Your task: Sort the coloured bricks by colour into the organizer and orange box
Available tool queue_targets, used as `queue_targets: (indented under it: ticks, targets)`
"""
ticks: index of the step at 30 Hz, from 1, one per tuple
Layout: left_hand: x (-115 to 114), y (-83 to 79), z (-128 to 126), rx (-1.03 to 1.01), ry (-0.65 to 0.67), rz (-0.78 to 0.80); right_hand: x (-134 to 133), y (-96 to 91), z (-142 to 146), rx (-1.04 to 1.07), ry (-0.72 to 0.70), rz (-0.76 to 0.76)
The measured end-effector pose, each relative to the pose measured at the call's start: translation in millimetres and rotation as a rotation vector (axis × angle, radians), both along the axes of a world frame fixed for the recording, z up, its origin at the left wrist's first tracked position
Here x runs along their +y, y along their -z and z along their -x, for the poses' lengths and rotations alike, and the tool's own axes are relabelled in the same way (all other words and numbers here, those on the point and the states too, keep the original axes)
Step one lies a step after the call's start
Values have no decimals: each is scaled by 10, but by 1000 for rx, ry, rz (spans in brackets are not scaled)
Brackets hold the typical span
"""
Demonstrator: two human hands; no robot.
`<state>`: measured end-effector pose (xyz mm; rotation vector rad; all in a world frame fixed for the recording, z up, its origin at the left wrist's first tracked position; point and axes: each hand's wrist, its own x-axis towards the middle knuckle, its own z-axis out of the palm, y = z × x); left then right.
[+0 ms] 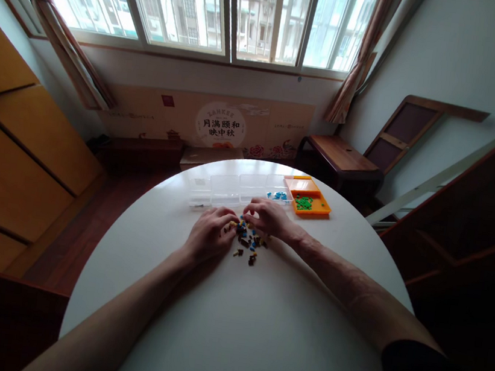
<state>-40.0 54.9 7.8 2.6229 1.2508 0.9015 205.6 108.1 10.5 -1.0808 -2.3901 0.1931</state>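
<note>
A loose pile of small plastic pieces (244,242), brown, blue and yellow like toy building bricks, lies on the white round table (228,329). My left hand (212,229) rests at the pile's left side, its fingers bent around some pieces; what sits between the fingertips is too small to name. Just above the pile's far edge, my right hand (268,215) has its fingers curled down in a pinch, and anything in it is hidden. Behind both hands lies a clear compartment box (224,188). Blue pieces (277,195) fill part of its right end.
An orange tray (324,209) with its lid open holds green pieces (303,203), right of the clear box. Beyond the table stand a wooden chair (343,154) and a printed cardboard panel (256,123) under the window. Yellow cabinets (18,161) are at the left.
</note>
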Motion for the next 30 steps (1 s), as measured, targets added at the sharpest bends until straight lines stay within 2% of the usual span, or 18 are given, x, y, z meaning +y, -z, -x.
queue_targets:
  ticks: [13, 23, 30]
  targets:
    - [-17, -21, -9, 2, 9, -12, -27, 63, 36, 40, 22, -16]
    - [-2, -22, 7, 26, -34, 12, -5, 73, 52, 106, -1, 76]
    - [-2, -19, 2, 21, -44, 8, -44, 46, 66, 143, 11, 89]
